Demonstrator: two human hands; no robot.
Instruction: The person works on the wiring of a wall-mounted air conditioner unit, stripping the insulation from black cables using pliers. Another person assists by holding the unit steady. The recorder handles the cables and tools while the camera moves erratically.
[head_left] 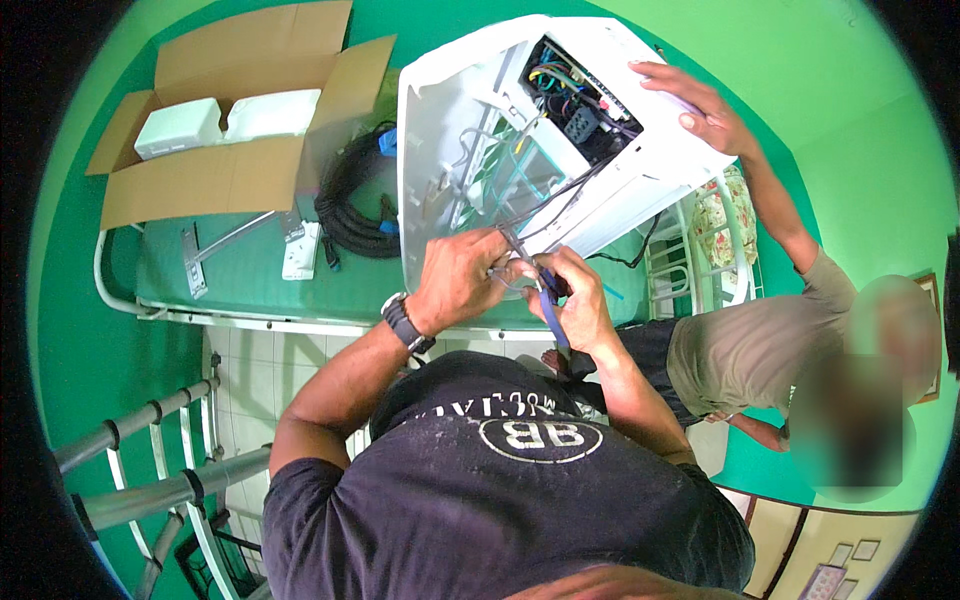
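A white air-conditioner unit [610, 215] stands tilted in front of me, with wiring [575, 105] showing in an opening near its top. Dark cables [560, 200] run down from that opening to my hands. My left hand [462, 278], a watch on its wrist, is closed around the cable ends. Right beside it, my right hand [580, 302] grips a blue-handled hand tool [550, 308] that looks like pliers or cutters. The tool's jaws are mostly hidden by my fingers. Another person's hand [690, 105] rests on the unit's upper right side.
The unit is over a green bed [230, 285] with a white metal frame. At the left are an open cardboard box [200, 180], a coil of black-wrapped pipe [345, 200] and metal brackets [190, 260]. A metal ladder [150, 490] stands lower left; a co-worker [760, 345] stands at the right.
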